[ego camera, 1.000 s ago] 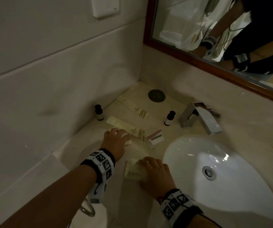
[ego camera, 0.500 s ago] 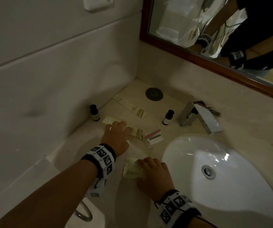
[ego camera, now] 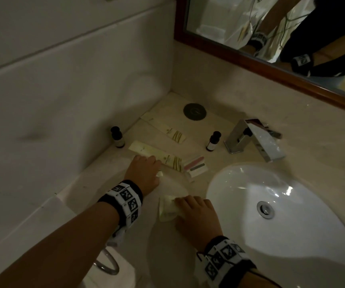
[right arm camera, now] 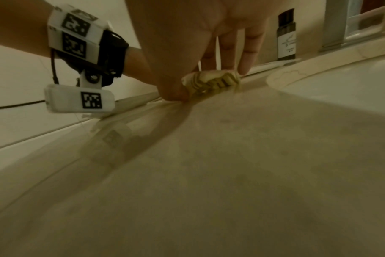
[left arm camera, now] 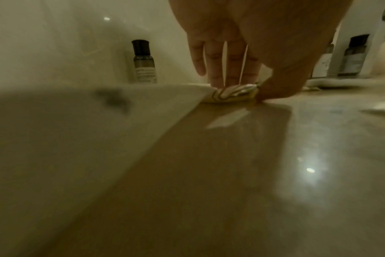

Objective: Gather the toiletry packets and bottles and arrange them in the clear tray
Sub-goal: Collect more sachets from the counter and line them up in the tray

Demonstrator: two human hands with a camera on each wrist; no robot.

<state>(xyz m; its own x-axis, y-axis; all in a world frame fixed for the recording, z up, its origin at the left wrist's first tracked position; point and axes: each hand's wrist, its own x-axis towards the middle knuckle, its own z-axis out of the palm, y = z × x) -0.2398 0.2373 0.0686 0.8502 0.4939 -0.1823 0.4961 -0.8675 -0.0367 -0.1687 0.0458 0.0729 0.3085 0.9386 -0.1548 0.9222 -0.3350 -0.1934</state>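
My left hand [ego camera: 146, 169] pinches a small striped packet [left arm camera: 231, 93] between thumb and fingers, low on the beige counter [ego camera: 167, 246]. My right hand [ego camera: 196, 213] pinches a crumpled pale striped packet [ego camera: 167, 208] [right arm camera: 220, 80] against the counter beside the basin. Beyond the left hand lie a long pale packet [ego camera: 157, 155] and a second long packet [ego camera: 165, 129]. A nail-file packet [ego camera: 195, 167] lies to their right. One small dark-capped bottle [ego camera: 117, 137] stands by the left wall. Another bottle [ego camera: 213, 141] stands near the faucet. I cannot make out a clear tray for certain.
A white oval basin [ego camera: 281, 215] fills the right side, with a chrome faucet [ego camera: 254, 140] behind it. A dark round disc [ego camera: 194, 111] lies in the back corner. Tiled wall closes the left; a wood-framed mirror [ego camera: 271, 65] hangs above. A chrome ring [ego camera: 107, 265] shows below the counter's edge.
Both hands stay roughly where they were. The packet under my right hand has bunched up from flat to crumpled. The head view has shifted slightly.
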